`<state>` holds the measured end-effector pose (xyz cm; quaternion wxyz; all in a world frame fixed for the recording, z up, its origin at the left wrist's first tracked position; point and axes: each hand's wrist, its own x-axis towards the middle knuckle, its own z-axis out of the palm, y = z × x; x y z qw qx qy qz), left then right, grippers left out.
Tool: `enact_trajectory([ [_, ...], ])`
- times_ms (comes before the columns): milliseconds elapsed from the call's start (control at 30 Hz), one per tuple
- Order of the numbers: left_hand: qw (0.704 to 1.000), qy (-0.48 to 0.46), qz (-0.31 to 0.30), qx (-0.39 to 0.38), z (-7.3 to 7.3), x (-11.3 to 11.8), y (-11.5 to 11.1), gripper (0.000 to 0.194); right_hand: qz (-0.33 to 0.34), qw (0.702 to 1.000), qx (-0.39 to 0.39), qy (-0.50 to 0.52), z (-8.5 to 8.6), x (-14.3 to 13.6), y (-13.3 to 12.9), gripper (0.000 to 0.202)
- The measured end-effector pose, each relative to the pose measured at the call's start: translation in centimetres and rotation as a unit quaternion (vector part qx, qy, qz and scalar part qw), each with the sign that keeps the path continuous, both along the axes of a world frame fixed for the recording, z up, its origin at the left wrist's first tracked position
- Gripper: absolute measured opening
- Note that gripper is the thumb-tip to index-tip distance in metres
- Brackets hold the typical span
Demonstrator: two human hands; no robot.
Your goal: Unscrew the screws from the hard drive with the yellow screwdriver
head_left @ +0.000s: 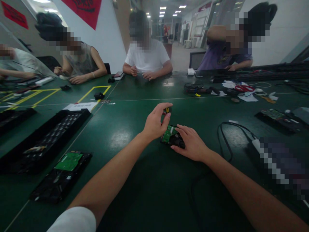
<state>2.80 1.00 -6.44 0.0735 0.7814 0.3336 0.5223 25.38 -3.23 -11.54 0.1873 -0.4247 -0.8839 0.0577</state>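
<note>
My left hand (157, 123) is raised just above a hard drive (170, 131), its thumb and fingers pinched round a small black thing with a yellow patch (167, 110). The fingers cover part of this thing, and I cannot make out its kind. The drive lies on the table with its green circuit board facing up. My right hand (193, 141) grips the drive from the right, fingers over the far edge and thumb at the near side. Part of the drive is hidden beneath that hand.
Another hard drive (61, 175) lies at the left, near a long black tray (48, 138). On the right are a cable (227, 124) and a circuit-board device (277, 119). Cables and paper scraps (248, 96) clutter the far right. Several people sit across the green table (135, 190).
</note>
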Motion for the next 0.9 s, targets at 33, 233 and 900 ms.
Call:
enact_trajectory([
  [33, 1.000, -0.002, 0.003, -0.010, 0.0, 0.0, 0.0, 0.036, 0.000, 1.000, 0.000, -0.001, 0.0, 0.0, 0.0, 0.079],
  [233, 0.999, -0.032, 0.008, -0.043, -0.5, 0.0, 0.0, 0.039, 0.000, 1.000, 0.005, -0.008, 0.0, 0.0, 0.0, 0.080],
  [900, 1.000, -0.012, -0.021, -0.005, -1.1, 0.3, 0.6, 0.042, 0.004, 1.000, 0.004, 0.001, 0.1, 0.0, 0.0, 0.077],
])
